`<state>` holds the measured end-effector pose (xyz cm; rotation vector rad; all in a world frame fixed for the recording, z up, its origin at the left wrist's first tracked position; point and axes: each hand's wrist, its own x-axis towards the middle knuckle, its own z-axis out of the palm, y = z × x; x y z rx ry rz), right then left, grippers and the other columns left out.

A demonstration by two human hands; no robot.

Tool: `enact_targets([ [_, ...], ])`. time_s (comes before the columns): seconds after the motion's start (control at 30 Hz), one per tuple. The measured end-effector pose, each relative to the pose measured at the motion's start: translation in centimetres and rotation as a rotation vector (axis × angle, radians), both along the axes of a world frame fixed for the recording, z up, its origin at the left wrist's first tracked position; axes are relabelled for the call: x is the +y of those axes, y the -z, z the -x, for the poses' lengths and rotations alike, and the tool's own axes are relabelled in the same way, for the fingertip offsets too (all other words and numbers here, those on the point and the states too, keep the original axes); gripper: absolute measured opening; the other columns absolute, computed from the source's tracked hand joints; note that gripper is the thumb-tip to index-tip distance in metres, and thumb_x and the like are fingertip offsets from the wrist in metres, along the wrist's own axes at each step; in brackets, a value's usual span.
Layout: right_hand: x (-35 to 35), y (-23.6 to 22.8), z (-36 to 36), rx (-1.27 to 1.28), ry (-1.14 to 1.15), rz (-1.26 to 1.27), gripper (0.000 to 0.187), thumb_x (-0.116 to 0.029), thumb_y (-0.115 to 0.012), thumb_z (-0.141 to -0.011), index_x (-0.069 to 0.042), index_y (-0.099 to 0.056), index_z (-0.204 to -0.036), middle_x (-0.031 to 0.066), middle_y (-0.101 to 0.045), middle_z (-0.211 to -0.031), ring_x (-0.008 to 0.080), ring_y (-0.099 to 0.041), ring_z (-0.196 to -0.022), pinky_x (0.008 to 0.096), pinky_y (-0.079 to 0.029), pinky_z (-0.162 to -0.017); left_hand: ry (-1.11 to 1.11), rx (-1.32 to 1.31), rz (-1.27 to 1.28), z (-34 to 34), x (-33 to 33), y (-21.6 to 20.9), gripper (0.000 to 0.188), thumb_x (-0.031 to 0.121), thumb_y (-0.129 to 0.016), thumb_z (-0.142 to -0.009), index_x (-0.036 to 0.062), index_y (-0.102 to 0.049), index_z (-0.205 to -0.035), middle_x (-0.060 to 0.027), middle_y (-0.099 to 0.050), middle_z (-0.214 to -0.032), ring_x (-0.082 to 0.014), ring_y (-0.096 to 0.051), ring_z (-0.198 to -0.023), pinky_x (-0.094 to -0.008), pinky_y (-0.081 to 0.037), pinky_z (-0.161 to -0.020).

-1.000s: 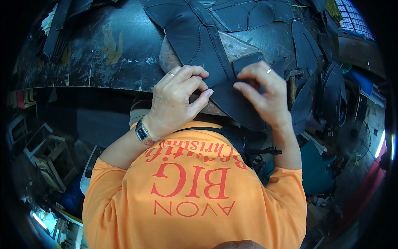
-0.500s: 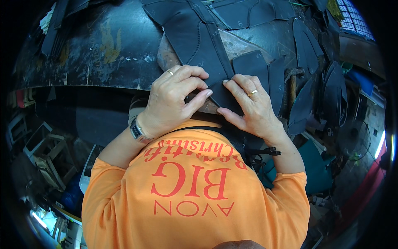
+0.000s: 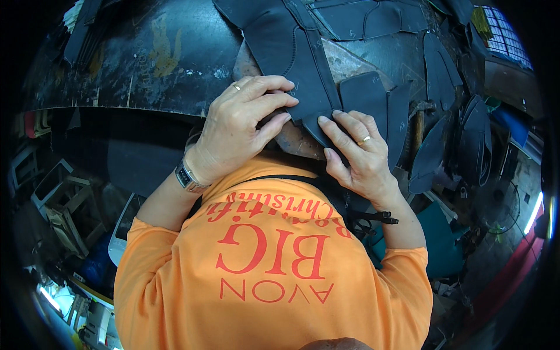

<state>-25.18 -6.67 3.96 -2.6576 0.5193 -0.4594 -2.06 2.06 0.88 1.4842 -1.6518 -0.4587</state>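
Note:
A long black leather-like piece (image 3: pixel 309 64) with a stitched seam lies on the bench, its near end bent into a folded flap. Across the left edge of this piece rest the fingertips of my left hand (image 3: pixel 242 119), the thumb held apart from them. My right hand (image 3: pixel 360 150) is closed on the flap, fingers pressing from above and thumb at its near edge. Beneath the piece shows a worn brownish slab (image 3: pixel 359 61). The underside of the flap is hidden.
More black cut pieces (image 3: pixel 364 96) lie to the right. Among them is a hammer-like tool (image 3: pixel 419 131) with a wooden handle. The dark bench top (image 3: pixel 169 64) spreads left. A wooden stool (image 3: pixel 73 213) stands at the lower left, a fan (image 3: pixel 499 204) at the right.
My left thumb has drawn back from the flap, and the left fingers now rest farther up the piece's edge. The right hand stays on the flap. The whole view has shifted slightly.

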Motion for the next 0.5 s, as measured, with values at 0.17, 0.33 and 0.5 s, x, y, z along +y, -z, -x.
enact_targets([
  [0.17,0.05,-0.03,-0.28,0.022,-0.011,0.015,0.043,-0.011,-0.073,-0.071,-0.002,-0.068,-0.113,0.0141,-0.060,-0.108,0.0309,-0.060,-0.096,0.0400,-0.052,-0.084,-0.007,0.012,0.003,0.02,-0.07,0.04,0.018,0.007,-0.074,-0.078,0.0048,-0.072,-0.095,-0.0068,-0.068,-0.110,-0.0260,-0.066,-0.099,-0.0358,-0.053,-0.085],
  [0.33,-0.01,-0.08,-0.36,0.052,-0.028,0.034,0.045,-0.012,-0.074,-0.071,-0.004,-0.067,-0.115,0.0128,-0.058,-0.108,0.0297,-0.059,-0.098,0.0400,-0.051,-0.084,-0.003,0.007,0.004,0.04,-0.03,0.14,0.021,0.006,-0.074,-0.079,0.0061,-0.071,-0.099,-0.0064,-0.068,-0.111,-0.0259,-0.066,-0.099,-0.0358,-0.053,-0.085],
  [0.5,-0.02,0.20,-0.21,0.055,-0.030,0.059,0.046,-0.014,-0.075,-0.072,-0.006,-0.067,-0.116,0.0121,-0.058,-0.111,0.0288,-0.058,-0.098,0.0392,-0.050,-0.085,0.149,-0.110,0.002,-0.57,0.53,-0.22,0.032,0.010,-0.073,-0.082,0.0101,-0.070,-0.113,-0.0061,-0.065,-0.119,-0.0243,-0.063,-0.107,-0.0368,-0.049,-0.090],
])
